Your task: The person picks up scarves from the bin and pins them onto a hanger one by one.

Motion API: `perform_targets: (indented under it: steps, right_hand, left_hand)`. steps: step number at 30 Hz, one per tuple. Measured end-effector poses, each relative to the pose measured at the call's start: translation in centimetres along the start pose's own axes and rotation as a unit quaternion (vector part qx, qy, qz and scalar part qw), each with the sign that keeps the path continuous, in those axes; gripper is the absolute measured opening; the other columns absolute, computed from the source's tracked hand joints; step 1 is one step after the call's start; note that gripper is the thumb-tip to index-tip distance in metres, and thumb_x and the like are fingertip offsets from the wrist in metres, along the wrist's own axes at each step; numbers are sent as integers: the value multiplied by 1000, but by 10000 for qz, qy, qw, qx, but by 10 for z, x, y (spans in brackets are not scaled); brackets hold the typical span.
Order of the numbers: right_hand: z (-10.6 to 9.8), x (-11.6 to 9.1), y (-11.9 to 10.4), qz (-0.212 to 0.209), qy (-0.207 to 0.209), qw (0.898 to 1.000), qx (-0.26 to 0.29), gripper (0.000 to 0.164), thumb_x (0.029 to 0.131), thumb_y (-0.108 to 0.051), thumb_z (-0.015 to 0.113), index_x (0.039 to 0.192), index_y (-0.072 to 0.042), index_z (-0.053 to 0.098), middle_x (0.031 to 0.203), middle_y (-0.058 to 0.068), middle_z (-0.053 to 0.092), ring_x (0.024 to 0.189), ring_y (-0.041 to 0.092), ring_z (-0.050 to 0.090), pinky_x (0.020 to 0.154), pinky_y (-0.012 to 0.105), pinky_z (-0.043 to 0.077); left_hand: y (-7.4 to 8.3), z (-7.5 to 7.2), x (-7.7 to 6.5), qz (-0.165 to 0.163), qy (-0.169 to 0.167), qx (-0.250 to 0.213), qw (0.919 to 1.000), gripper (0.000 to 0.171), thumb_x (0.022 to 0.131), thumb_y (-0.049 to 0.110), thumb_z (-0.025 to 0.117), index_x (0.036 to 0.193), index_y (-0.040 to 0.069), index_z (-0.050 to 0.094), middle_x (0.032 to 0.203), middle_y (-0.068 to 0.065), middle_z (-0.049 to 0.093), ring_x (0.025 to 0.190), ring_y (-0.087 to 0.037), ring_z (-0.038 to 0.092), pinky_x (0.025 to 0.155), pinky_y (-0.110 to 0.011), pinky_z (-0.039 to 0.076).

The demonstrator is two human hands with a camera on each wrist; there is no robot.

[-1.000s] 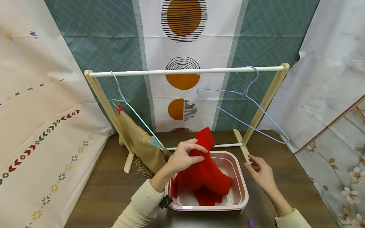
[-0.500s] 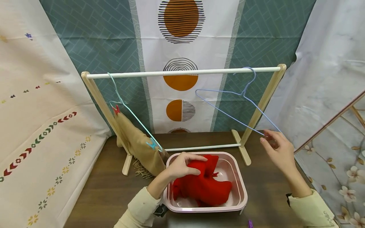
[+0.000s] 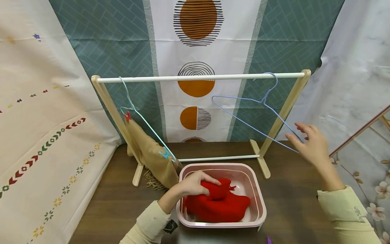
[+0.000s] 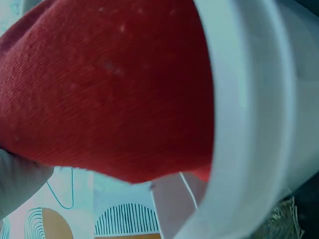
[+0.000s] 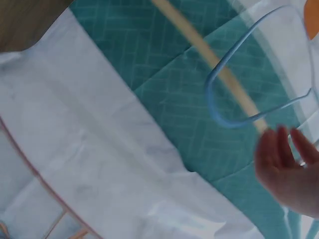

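Note:
In the head view, my left hand (image 3: 195, 184) reaches into the pink basin (image 3: 259, 222) and grips a fold of bunched red cloth (image 3: 223, 210) between thumb and fingers. The red cloth (image 4: 109, 94) fills much of the left wrist view beside the basin rim (image 4: 249, 99). My right hand (image 3: 312, 144) is raised with fingers loosely bent, covering the right end of a blue hanger (image 3: 243, 122) in the head view. The right wrist view shows that hand (image 5: 289, 174) blurred, apart from the hanger's end loop (image 5: 214, 99). The hanger hooks over the white rail (image 3: 201, 77).
A mint hanger (image 3: 149, 127) hangs at the rail's left, with a tan fringed scarf (image 3: 149, 152) fixed by a red clip (image 3: 127, 116) and a blue clip (image 3: 165, 153). A purple clip (image 3: 268, 240) lies at the near edge. The rack's wooden foot (image 3: 263, 167) stands behind the basin.
The red cloth, earlier raised upright above the basin, is lowered into it together with my left hand. My right hand has moved up and right, from beside the basin to the blue hanger's right end.

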State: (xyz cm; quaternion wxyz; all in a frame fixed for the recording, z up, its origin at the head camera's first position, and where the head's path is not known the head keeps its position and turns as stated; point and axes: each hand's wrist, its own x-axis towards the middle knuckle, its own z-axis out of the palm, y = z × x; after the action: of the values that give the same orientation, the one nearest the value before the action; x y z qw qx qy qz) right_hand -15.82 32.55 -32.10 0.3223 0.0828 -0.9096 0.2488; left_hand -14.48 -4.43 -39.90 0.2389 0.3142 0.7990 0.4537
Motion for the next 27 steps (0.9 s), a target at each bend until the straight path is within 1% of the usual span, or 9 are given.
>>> perform_targets:
  steps: [3, 5, 7, 12, 14, 17, 21, 24, 27]
  right_hand:
    - [-4, 6, 8, 316, -1182, 9922, -248, 51, 85, -29, 62, 118, 9, 53, 101, 30, 59, 89, 44, 55, 70, 50, 40]
    - [-4, 9, 13, 547, -1865, 9808, -174, 52, 88, -32, 57, 119, 9, 53, 102, 31, 59, 90, 45, 57, 68, 50, 44]
    - [-4, 11, 17, 773, -2261, 9710, -2, 50, 90, -33, 54, 119, 7, 54, 101, 30, 60, 90, 45, 58, 64, 44, 46]
    - [0, 14, 24, 1369, -2783, 9484, 655, 51, 93, -36, 48, 120, 7, 54, 93, 22, 65, 80, 27, 61, 61, 31, 47]
    - [1, 15, 26, 1654, -2987, 9344, 1016, 55, 94, -38, 46, 122, 10, 50, 93, 22, 65, 74, 18, 62, 59, 29, 48]
    - [4, 15, 30, 1948, -3300, 9108, 1536, 60, 95, -38, 43, 128, 13, 41, 104, 30, 59, 74, 12, 64, 59, 29, 50]
    - [8, 15, 34, 2086, -3590, 8928, 1747, 64, 96, -38, 39, 132, 15, 33, 114, 33, 53, 81, 14, 65, 62, 28, 50]
    - [11, 14, 36, 2180, -3682, 8850, 1835, 66, 96, -39, 41, 132, 16, 32, 106, 29, 59, 80, 19, 66, 61, 30, 51]
    - [13, 12, 38, 2181, -3759, 8794, 1943, 66, 96, -38, 40, 131, 17, 30, 96, 22, 64, 76, 23, 66, 59, 31, 51]
  left_hand:
    - [-4, -3, -2, 118, -183, 274, 9994, 35, 72, -11, 57, 95, 9, 73, 86, 2, 67, 52, -6, 35, 43, -19, 32]
    - [-6, -6, -3, 232, -214, 569, 9979, 33, 73, -13, 53, 89, 8, 74, 82, 2, 68, 48, -7, 26, 41, -19, 25]
    - [-7, -8, -5, 339, -154, 986, 9944, 31, 74, -11, 53, 86, 7, 74, 83, 1, 68, 53, -5, 30, 46, -18, 29]
    - [-11, -9, -8, 514, 253, 1638, 9848, 13, 78, 2, 63, 84, 8, 73, 84, 3, 67, 75, -5, 50, 68, -20, 42]
    - [-12, -8, -8, 544, 470, 1620, 9842, 5, 77, 7, 68, 77, 10, 72, 75, 6, 64, 72, -7, 51, 66, -21, 42]
    - [-14, -6, -7, 529, 689, 1538, 9843, 9, 74, 7, 71, 69, 13, 66, 65, 10, 59, 66, -7, 46, 60, -21, 39]
    - [-16, -6, -8, 338, 600, 1486, 9865, 12, 73, 3, 67, 76, 15, 68, 75, 11, 60, 71, -7, 46, 63, -21, 39]
    - [-17, -7, -8, 344, 370, 1507, 9873, 17, 75, 0, 63, 82, 13, 72, 83, 9, 64, 76, -7, 48, 68, -21, 40]
    - [-17, -9, -8, 410, 116, 1523, 9874, 21, 75, -5, 59, 80, 10, 73, 80, 6, 67, 66, -6, 43, 59, -18, 37]
